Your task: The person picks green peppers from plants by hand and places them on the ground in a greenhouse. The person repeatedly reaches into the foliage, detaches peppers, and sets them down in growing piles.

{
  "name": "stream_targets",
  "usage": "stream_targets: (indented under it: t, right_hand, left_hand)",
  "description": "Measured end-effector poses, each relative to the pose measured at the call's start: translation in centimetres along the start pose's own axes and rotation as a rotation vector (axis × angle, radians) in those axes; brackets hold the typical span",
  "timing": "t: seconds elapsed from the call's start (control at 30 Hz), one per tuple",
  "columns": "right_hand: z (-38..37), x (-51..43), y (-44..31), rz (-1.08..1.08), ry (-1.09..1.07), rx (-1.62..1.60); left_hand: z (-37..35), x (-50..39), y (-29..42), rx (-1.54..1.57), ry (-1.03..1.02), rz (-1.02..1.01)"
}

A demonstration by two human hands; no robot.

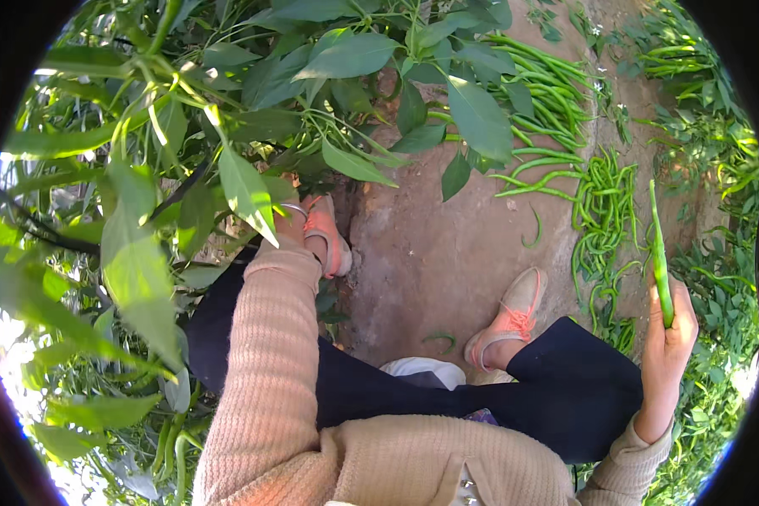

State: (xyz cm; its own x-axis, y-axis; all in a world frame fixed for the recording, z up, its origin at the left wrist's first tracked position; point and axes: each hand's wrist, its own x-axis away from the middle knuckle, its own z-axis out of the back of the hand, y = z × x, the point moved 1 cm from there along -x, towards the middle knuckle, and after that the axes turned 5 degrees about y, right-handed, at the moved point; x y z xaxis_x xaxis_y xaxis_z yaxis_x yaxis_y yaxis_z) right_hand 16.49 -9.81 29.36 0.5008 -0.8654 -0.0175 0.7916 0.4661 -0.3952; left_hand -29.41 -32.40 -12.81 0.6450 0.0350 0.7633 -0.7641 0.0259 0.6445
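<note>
My right hand holds a long green chili pepper upright between thumb and fingers, out beside my right knee. My left arm reaches forward into a leafy pepper plant. Of my left hand only the wrist area shows, with a bangle; leaves cover the fingers, so what they touch is hidden. Large straight green peppers lie in a heap on the soil ahead to the right. Nearer my right hand, a second heap of thinner, curled green peppers stretches along the ground.
Dense pepper foliage crowds the left side, some leaves close to the camera. More plants with peppers line the right. Single curled peppers lie on the dirt path. My shoes stand on either side; white material lies between my legs.
</note>
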Motion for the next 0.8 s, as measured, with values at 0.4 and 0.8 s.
stream_targets:
  t: [0.4, 0.8]
  right_hand:
    - [0.2, -0.6, -2.4, 0.083, -0.040, -0.071]
    - [1.8, 4.1, -5.9, 0.365, 0.074, -0.412]
  left_hand:
    - [3.2, 5.3, 2.7, 0.082, 0.088, -0.322]
    - [5.4, 22.0, 16.6, 0.181, -0.347, -0.013]
